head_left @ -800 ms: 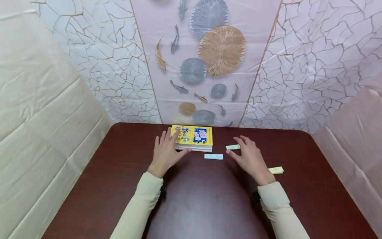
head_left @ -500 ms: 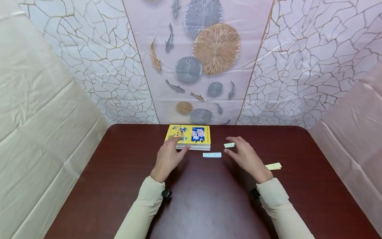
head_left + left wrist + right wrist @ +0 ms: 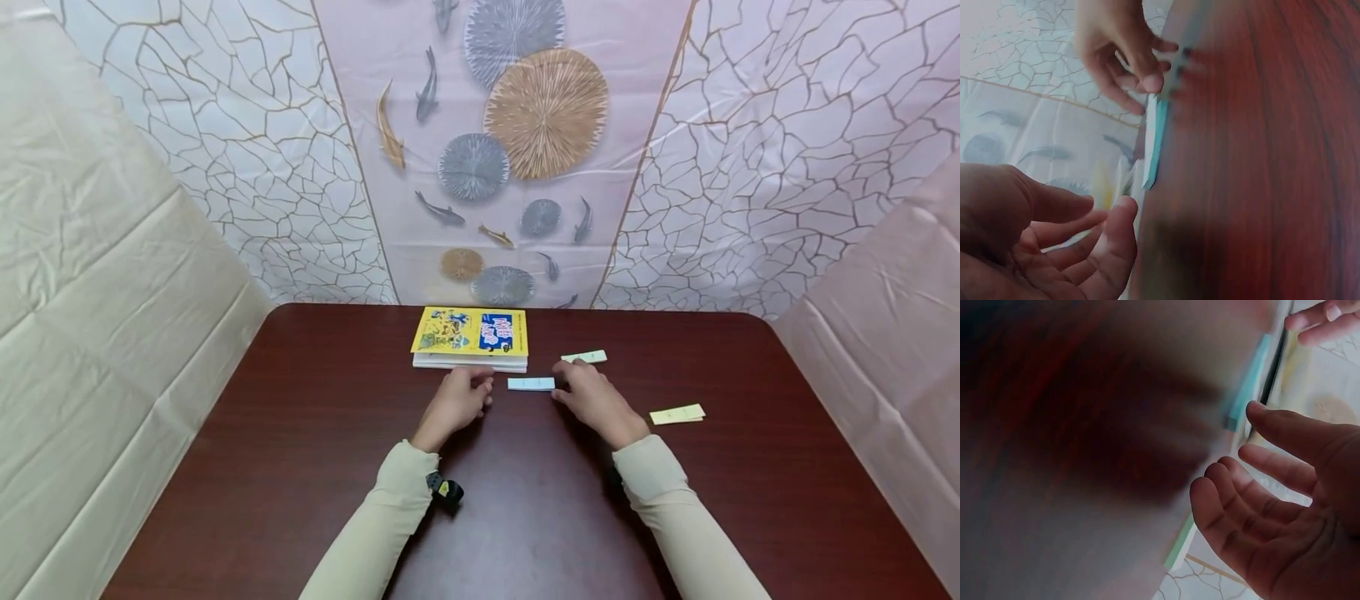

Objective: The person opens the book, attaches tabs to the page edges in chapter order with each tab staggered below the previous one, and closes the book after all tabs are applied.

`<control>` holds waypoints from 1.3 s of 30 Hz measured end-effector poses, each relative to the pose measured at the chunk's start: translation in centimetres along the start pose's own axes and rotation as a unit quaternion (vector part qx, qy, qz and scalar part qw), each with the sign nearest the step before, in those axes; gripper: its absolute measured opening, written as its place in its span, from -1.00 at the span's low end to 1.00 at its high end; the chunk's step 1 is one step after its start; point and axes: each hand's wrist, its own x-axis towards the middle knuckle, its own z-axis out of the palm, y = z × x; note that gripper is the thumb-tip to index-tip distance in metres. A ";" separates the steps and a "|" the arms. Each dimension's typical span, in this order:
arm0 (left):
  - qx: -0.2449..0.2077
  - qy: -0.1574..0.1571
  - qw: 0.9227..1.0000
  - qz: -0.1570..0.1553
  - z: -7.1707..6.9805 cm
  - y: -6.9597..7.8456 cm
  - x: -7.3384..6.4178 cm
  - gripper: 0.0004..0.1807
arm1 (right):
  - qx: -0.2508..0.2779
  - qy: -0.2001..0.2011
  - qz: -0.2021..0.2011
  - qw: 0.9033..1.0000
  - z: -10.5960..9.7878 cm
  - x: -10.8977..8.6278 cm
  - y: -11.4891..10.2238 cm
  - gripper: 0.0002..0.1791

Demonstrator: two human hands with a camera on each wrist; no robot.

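Note:
A narrow light blue pad of paper slips [image 3: 531, 384] lies flat on the table between the two hands. My left hand [image 3: 456, 402] hovers at its left, fingers loosely bent with nothing in them, just in front of the yellow book [image 3: 471, 332]. At the pad's right end is my right hand [image 3: 596, 404], its thumb and fingertips close to the edge; whether they touch cannot be made out. Behind the right fingers lies a pale green pad [image 3: 588, 357], partly covered. The left wrist view shows the blue pad [image 3: 1155, 144] edge-on between both hands' fingertips.
A pale yellow pad [image 3: 677, 414] lies to the right of the right hand. The book sits near the back edge of the dark red-brown table [image 3: 315, 400]. Patterned cloth [image 3: 495, 208] hangs behind the table, and plain cloth walls flank both sides.
My left hand has drawn back from over the book and moved right, toward the blue pad. The right hand has shifted left and slightly forward, nearer the pad's right end; the yellow pad shows fully.

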 end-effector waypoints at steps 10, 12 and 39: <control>-0.019 -0.013 0.999 -0.033 2.3 0.8 0.6 -0.60 | -0.064 0.005 -0.022 0.998 0.5 0.6 -0.2 -0.85; -0.019 -0.017 0.999 -0.029 2.7 0.9 0.5 -0.61 | -0.066 0.001 -0.019 0.998 0.4 0.4 0.0 -0.86; -0.071 -0.083 0.994 0.018 8.0 3.8 1.3 -0.54 | -0.157 0.027 -0.047 0.986 -2.0 -0.7 3.8 -0.91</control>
